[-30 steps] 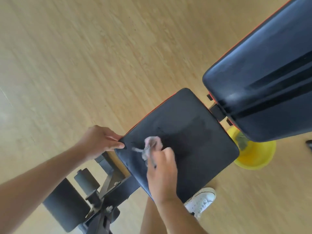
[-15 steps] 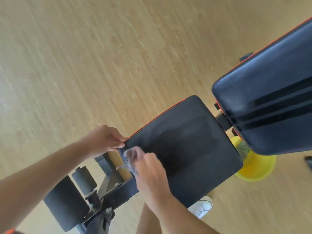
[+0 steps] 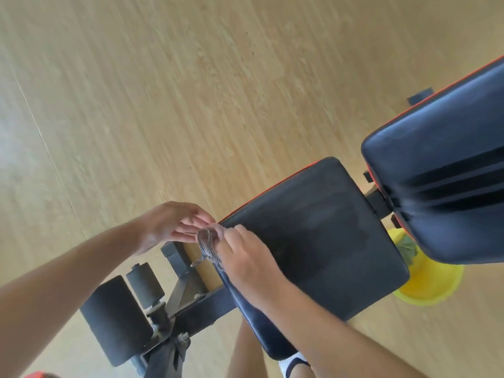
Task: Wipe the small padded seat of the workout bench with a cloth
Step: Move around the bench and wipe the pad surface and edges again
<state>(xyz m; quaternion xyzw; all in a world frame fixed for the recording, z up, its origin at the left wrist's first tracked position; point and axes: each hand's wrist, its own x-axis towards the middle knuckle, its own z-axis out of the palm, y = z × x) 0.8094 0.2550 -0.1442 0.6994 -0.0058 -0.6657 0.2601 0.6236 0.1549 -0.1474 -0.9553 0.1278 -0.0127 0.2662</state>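
The small black padded seat (image 3: 321, 236) of the bench lies in the middle of the view, with a red trim along its far edge. My right hand (image 3: 245, 255) rests at the seat's left corner, shut on a small grey patterned cloth (image 3: 207, 248) that hangs over the seat's edge. My left hand (image 3: 174, 226) is just left of that corner, fingers spread, its fingertips touching the cloth. It no longer grips the seat.
The big black backrest pad (image 3: 441, 173) rises at the right. Under it stands a yellow bucket (image 3: 431, 285) with a green rag inside. Black foam rollers (image 3: 117, 317) and the metal frame (image 3: 191, 304) sit at the lower left. A white shoe (image 3: 294, 361) shows below the seat. Wooden floor all around.
My right hand slid the cloth leftward across the seat to its left corner. My left hand let go of the seat's edge and opened toward the cloth.
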